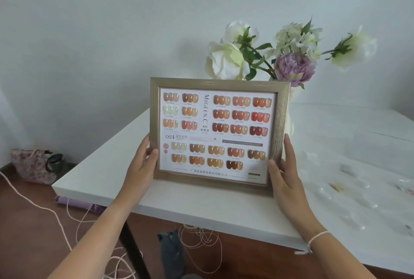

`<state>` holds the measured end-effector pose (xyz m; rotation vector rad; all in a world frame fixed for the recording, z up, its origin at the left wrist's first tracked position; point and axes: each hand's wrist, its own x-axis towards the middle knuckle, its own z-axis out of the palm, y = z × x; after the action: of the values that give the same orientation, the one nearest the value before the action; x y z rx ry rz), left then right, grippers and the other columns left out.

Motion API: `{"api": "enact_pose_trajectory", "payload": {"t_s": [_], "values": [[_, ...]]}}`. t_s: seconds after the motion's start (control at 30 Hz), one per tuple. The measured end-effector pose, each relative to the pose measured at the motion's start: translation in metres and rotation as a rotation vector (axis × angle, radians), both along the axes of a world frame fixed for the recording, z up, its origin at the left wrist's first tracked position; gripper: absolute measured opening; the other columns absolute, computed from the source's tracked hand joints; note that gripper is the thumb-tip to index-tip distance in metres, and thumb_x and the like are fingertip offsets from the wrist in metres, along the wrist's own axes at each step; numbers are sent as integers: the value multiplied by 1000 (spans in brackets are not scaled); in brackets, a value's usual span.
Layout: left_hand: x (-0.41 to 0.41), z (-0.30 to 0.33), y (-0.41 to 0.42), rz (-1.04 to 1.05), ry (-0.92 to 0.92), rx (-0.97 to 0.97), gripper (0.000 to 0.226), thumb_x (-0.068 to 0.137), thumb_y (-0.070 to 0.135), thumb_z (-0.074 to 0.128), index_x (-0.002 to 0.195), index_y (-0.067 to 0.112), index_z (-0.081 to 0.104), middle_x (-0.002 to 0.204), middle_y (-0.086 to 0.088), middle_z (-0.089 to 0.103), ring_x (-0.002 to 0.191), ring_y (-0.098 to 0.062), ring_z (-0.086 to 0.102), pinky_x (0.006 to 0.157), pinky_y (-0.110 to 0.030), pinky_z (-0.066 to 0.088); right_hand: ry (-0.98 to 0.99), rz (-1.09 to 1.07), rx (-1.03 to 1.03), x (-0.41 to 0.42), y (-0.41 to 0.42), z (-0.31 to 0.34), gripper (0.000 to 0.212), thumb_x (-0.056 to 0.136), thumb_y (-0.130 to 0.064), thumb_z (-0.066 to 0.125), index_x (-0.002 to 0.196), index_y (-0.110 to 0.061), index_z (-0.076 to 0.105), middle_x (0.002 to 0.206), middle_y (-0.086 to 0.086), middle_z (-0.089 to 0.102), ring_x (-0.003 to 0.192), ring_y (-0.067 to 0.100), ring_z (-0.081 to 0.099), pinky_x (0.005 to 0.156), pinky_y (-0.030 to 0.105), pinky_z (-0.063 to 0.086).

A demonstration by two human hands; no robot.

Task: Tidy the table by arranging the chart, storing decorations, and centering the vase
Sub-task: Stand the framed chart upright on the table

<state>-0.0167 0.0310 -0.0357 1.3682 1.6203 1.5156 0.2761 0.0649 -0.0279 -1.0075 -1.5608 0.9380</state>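
A framed nail-colour chart (216, 133) in a gold-grey frame stands upright above the white table (107, 166), facing me. My left hand (140, 166) grips its lower left edge, thumb on the front. My right hand (285, 166) grips its lower right edge. Behind the chart a white vase (291, 117) is mostly hidden; its white and purple flowers (293, 68) rise above the frame. Small clear and pale decorations (342, 187) lie scattered on the table to the right.
The wall stands close behind the table. On the floor at left sit a floral bag (31, 165) and loose pale string (74, 222). A purple object (76, 203) lies under the table's left edge. A dark table leg (132, 247) runs down below.
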Motion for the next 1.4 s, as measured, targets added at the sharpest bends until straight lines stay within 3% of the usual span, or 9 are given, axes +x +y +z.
{"api": "enact_pose_trajectory", "payload": {"t_s": [0.23,0.47,0.53,0.67,0.8,0.93,1.1,1.23,1.4], "values": [[-2,-5,3,2,-9,6,34,97,37,37,127,52,40,104,47,56,100,26,50,70,4,43,11,-2,7,1,0,2,50,84,-46,36,118,-71,8,112,-40,43,108,1,49,93,33,45],[-4,-9,3,-2,-28,14,39,95,39,38,134,39,41,118,29,57,110,10,54,72,-1,47,0,-21,8,1,2,0,51,94,-34,36,120,-70,11,123,-22,51,114,9,53,85,23,46],[-3,-8,1,14,-33,19,36,95,39,38,131,42,41,111,38,57,102,21,53,68,2,45,11,-15,5,-1,2,1,52,94,-32,37,122,-69,13,124,-20,53,113,7,55,88,27,47],[-8,-2,-7,45,-40,40,32,93,41,38,123,54,40,98,52,55,92,32,48,63,5,43,40,12,-4,-12,1,2,52,94,-32,39,121,-70,16,107,-41,52,100,-10,57,91,31,48],[-23,5,-19,94,-35,53,30,93,41,39,110,66,42,99,50,57,91,30,51,64,4,44,78,65,-9,-33,-1,8,48,85,-45,38,118,-71,15,113,-36,49,105,-1,55,92,35,49],[-51,10,-28,175,-38,59,25,87,53,39,106,68,44,99,46,59,97,17,56,73,-6,45,85,137,10,-60,1,18,49,79,-51,38,116,-72,15,118,-31,50,108,2,54,87,30,52],[-86,20,-31,223,-64,82,31,97,36,39,103,66,48,98,43,61,100,14,55,81,-15,42,88,224,20,-95,18,27,50,93,-38,37,128,-63,11,125,-14,56,112,10,57,89,38,55],[-112,27,-25,217,-93,116,30,98,32,39,111,55,52,105,31,67,102,7,62,84,-20,46,89,258,30,-125,37,34,49,96,-34,36,121,-68,11,116,-23,56,101,-1,59,76,17,54],[-136,32,-3,212,-200,159,32,99,24,39,102,48,60,111,14,69,111,-14,62,95,-40,48,97,273,18,-152,67,40,51,98,-32,36,136,-56,12,124,-6,59,113,13,58,97,39,49]]}}
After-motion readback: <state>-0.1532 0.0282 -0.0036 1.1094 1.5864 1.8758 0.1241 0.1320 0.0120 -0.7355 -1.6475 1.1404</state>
